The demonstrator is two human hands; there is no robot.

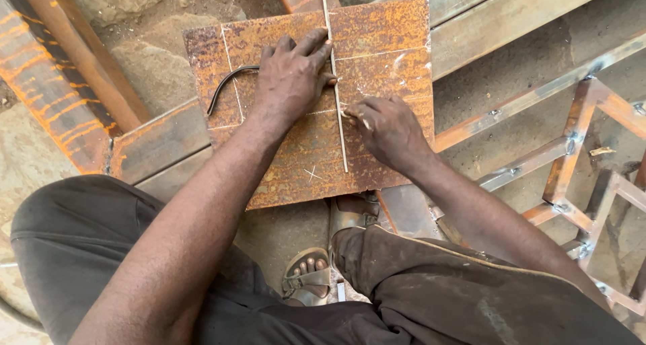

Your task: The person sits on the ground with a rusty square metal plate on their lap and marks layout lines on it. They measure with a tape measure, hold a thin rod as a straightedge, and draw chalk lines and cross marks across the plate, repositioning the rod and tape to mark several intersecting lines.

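A rusty steel plate (393,42) lies across metal beams, with pale scribed lines on it. A long thin straight rod (342,140) lies on the plate, running from far to near. My left hand (291,76) presses flat on the plate with its fingertips against the rod's left side. My right hand (387,130) sits just right of the rod and pinches a small pale marking piece (351,115) whose tip touches the plate beside the rod. A dark curved wire (225,86) lies on the plate left of my left hand.
Rusty channel beams (158,140) carry the plate. Another rusty beam (47,83) slants at the far left. A welded frame of steel bars (579,157) lies at the right. My sandalled foot (308,274) stands on the dirt ground below the plate's near edge.
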